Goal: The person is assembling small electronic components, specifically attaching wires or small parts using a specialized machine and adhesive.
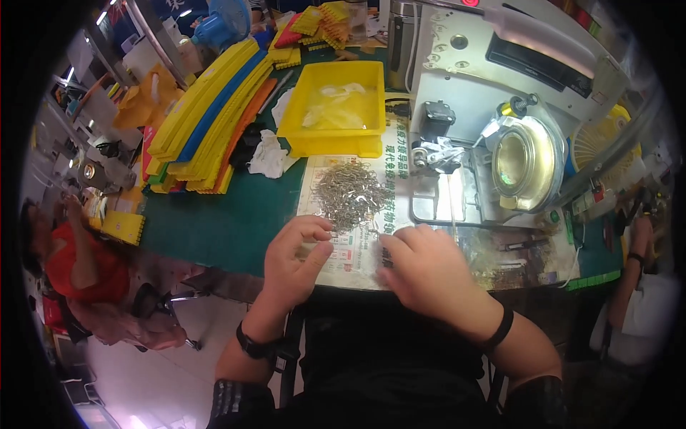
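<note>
Metallic pieces (350, 193) are best teased out singly, the grip loosely released in the left hand (291, 264), unclear in the right hand (432, 266).

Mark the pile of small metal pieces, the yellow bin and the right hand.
Pile of small metal pieces (350, 194), head view: its middle.
Yellow bin (330, 146), head view: front wall.
Right hand (427, 264), head view: back of the hand.
</note>
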Available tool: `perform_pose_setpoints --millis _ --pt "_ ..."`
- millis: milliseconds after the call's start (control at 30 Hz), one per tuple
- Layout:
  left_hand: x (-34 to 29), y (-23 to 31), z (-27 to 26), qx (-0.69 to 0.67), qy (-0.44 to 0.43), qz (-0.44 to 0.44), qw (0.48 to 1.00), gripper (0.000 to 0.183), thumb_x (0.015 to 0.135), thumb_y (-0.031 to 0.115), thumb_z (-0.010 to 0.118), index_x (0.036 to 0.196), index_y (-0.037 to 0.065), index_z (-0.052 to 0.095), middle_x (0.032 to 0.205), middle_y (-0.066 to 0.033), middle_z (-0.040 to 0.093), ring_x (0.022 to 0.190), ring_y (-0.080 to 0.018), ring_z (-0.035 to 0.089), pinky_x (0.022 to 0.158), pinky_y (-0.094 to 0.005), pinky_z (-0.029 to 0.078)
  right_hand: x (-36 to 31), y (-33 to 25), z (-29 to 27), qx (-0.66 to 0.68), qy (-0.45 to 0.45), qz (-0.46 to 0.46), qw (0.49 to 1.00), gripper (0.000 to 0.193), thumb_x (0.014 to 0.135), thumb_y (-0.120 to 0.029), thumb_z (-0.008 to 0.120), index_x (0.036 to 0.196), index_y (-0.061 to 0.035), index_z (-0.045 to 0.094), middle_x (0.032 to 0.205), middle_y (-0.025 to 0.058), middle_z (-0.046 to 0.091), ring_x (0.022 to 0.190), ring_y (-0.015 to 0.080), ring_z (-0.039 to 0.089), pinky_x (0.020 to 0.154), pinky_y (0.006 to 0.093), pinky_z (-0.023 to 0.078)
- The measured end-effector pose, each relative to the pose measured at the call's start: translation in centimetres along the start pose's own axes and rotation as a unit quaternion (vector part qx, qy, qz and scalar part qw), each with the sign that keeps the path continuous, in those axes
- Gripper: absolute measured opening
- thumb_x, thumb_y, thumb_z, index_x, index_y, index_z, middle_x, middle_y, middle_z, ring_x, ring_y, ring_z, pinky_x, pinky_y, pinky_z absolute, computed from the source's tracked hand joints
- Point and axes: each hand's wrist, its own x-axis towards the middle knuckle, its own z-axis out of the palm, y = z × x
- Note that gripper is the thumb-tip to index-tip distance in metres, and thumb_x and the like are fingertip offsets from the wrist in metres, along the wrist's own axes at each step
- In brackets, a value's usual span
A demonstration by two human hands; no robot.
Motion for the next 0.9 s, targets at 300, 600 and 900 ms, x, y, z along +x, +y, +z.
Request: perform_pose_setpoints --millis 300,600,900 --pt "-0.4 -0.1 -0.1 -0.014 -0.016 -0.004 1.0 0.01 0.088 0.004 0.071 0.097 0.001 0.067 0.103 -0.0121 0.07 0.094 -0.0244 0.068 0.086 -0.0328 0.053 -1.9 2.0 0.8 0.068 0.068 -0.016 0.995 0.024 0.077 -0.013 0.079 0.097 -0.0072 0.068 0.091 0.0084 0.066 0.084 0.0293 0.063 0.074 0.0413 0.048" --pt "6.2 -0.1 -7.0 0.34 -0.01 0.092 0.936 0.02 0.086 0.012 0.073 0.103 0.003 0.07 0.103 -0.0136 0.07 0.1 -0.0321 0.067 0.089 -0.0368 0.053 -2.1 2.6 0.9 0.129 0.103 -0.032 0.986 0.014 0.077 -0.008 0.077 0.088 -0.0068 0.069 0.081 0.0083 0.067 0.072 0.0286 0.064 0.066 0.0398 0.05" --pt "9.5 -6.7 -9.9 0.46 0.009 0.023 0.888 0.017 0.088 0.015 0.068 0.103 0.006 0.071 0.093 -0.0125 0.072 0.087 -0.0298 0.069 0.079 -0.0386 0.055 -2.3 2.7 0.9 0.147 0.108 -0.043 0.982 0.012 0.078 -0.008 0.077 0.088 -0.0061 0.069 0.081 0.0091 0.067 0.072 0.0288 0.064 0.066 0.0394 0.05"
